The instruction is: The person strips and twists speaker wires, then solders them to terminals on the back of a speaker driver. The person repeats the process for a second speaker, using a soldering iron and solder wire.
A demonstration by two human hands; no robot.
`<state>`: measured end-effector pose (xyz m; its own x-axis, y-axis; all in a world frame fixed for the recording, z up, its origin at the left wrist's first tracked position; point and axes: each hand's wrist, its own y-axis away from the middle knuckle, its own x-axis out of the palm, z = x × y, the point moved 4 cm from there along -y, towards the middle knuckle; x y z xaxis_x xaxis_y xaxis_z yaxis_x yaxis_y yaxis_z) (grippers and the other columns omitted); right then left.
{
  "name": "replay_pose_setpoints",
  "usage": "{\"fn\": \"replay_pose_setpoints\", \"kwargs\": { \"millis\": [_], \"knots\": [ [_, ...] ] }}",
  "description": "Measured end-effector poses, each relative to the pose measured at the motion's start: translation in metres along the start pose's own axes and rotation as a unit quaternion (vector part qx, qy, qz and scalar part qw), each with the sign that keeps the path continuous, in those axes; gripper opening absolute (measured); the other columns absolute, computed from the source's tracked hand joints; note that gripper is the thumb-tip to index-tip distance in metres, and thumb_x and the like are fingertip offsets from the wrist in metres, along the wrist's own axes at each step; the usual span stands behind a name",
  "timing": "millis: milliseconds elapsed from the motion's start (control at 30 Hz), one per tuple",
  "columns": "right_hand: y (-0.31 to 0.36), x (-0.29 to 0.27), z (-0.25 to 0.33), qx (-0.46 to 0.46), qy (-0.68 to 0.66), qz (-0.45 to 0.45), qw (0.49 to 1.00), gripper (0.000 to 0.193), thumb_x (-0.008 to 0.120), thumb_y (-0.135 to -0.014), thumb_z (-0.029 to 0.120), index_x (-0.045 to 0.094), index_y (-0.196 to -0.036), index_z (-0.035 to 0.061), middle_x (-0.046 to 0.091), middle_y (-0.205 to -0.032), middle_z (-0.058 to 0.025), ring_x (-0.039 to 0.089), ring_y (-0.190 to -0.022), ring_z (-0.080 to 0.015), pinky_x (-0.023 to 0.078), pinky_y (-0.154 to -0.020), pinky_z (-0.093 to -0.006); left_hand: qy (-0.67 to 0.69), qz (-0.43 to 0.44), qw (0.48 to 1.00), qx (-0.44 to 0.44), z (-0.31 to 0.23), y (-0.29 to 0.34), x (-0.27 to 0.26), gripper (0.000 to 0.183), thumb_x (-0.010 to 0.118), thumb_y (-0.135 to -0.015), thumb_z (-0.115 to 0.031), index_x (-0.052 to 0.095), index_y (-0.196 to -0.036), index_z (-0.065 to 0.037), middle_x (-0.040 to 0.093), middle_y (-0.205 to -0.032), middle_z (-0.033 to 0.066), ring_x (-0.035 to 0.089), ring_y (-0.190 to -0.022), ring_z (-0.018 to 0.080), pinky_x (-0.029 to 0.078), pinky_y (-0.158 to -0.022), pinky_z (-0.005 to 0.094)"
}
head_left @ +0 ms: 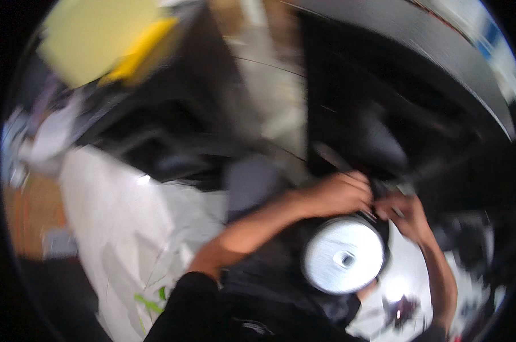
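Observation:
A white round disc (326, 251) with a small hub hole in its middle lies close to my body, its face turned up. Just beyond its far rim, my left hand (346, 194) is closed, its fingers curled on something dark and blurred. My right hand (403, 214) meets it from the right with its fingers pinched together. Between the two sets of fingertips is a thin dark piece whose kind I cannot make out. A blurred slim dark shape (329, 155) sticks out past my left hand.
Crumpled white sheeting (118, 199) spreads at the left, with green scraps (148, 302) on it. A brown cardboard piece (35, 219) is at the far left. Black surfaces (372, 80) fill the far side. A yellow blurred object (98, 37) stands at the upper left.

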<state>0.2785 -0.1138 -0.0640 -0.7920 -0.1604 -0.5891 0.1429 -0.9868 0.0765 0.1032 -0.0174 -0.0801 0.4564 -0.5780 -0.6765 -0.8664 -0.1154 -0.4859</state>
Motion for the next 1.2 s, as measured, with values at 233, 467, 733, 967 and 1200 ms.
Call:
{"fn": "replay_pose_setpoints", "kwargs": {
  "millis": [233, 467, 733, 967, 1200],
  "knots": [
    [0.024, 0.019, -0.050, -0.055, -0.119, -0.114, 0.985, 0.024, 0.074, -0.071, 0.024, 0.064, -0.072, 0.0015, 0.061, -0.079, -0.0066, 0.058, -0.082, -0.0201, 0.045, -0.076, -0.0331, 0.147, -0.025, 0.989, 0.000, 0.009, -0.019, 0.027, 0.020, 0.071, -0.075, -0.020, 0.074, -0.079, -0.001, 0.069, -0.077, 0.0118, 0.059, -0.082, 0.0283, 0.047, -0.078, 0.0387],
    [0.014, 0.018, -0.048, 0.023, -0.139, 0.032, 0.990, 0.017, 0.067, -0.088, 0.006, 0.068, -0.101, -0.0057, 0.068, -0.104, -0.0113, 0.061, -0.094, -0.0223, 0.047, -0.086, -0.0349, 0.136, -0.053, 0.989, -0.018, 0.004, -0.005, 0.021, 0.016, 0.075, -0.077, -0.016, 0.073, -0.078, 0.000, 0.069, -0.078, 0.0108, 0.058, -0.081, 0.0261, 0.047, -0.077, 0.0381],
    [0.007, -0.007, -0.025, 0.181, -0.011, 0.073, 0.981, 0.023, 0.073, -0.071, 0.018, 0.068, -0.085, -0.0001, 0.066, -0.083, -0.0099, 0.063, -0.083, -0.0211, 0.048, -0.079, -0.0348, 0.120, -0.048, 0.989, 0.071, -0.002, -0.024, 0.018, 0.016, 0.069, -0.080, -0.017, 0.068, -0.072, -0.003, 0.065, -0.074, 0.0111, 0.058, -0.079, 0.0268, 0.045, -0.076, 0.0389],
    [-0.046, 0.005, 0.028, 0.254, 0.114, 0.276, 0.920, 0.028, 0.067, -0.085, 0.023, 0.069, -0.093, -0.0039, 0.066, -0.079, -0.0118, 0.059, -0.072, -0.0201, 0.048, -0.066, -0.0370, 0.029, -0.014, 0.999, -0.024, 0.003, 0.000, -0.004, 0.011, 0.068, -0.083, -0.014, 0.071, -0.083, -0.003, 0.067, -0.086, 0.0078, 0.059, -0.090, 0.0249, 0.049, -0.084, 0.0354],
    [-0.025, -0.006, 0.019, 0.301, 0.007, 0.197, 0.933, 0.030, 0.065, -0.083, 0.020, 0.071, -0.099, -0.0047, 0.069, -0.097, -0.0171, 0.064, -0.092, -0.0246, 0.049, -0.081, -0.0366, 0.051, 0.040, 0.994, -0.090, -0.009, -0.014, -0.002, 0.013, 0.074, -0.082, -0.011, 0.073, -0.090, 0.000, 0.070, -0.091, 0.0097, 0.064, -0.089, 0.0239, 0.049, -0.087, 0.0372]
  ]
}}
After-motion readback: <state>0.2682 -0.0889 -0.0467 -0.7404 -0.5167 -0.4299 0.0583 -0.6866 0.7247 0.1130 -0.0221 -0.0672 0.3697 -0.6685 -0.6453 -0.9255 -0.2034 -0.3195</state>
